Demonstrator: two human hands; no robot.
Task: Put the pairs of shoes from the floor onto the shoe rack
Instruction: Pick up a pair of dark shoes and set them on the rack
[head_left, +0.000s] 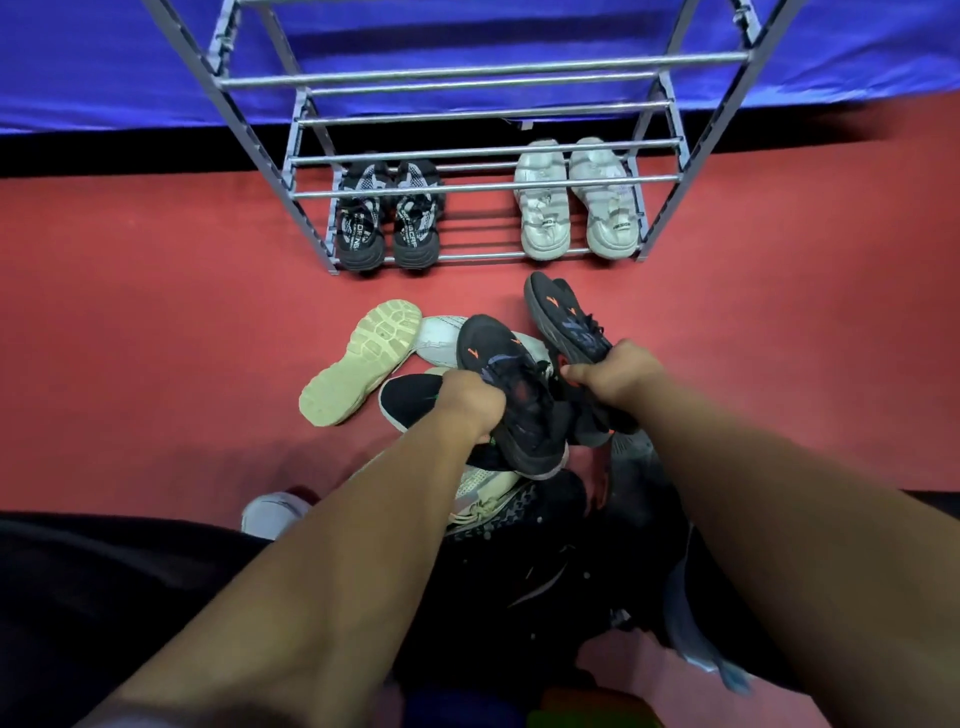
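Left grip (470, 402) was curled round a black shoe (496, 358) with orange marks, held over the heap of shoes on the red floor (156, 312). Right grip (615, 374) was closed on the matching shoe (566, 317), toe toward the shoe rack (311, 228). Bottom tier held a black-and-white pair (387, 218) at left and a white pair (576, 202) at right. A cream-soled shoe (363, 358) lay sole-up by the heap

Your bare forearms (363, 545) reach forward and down, drawing closer together as they extend. Your left hand (470, 400) curls round a black shoe (506, 364); your right hand (618, 371), slightly farther forward, grips a second black shoe (566, 317).
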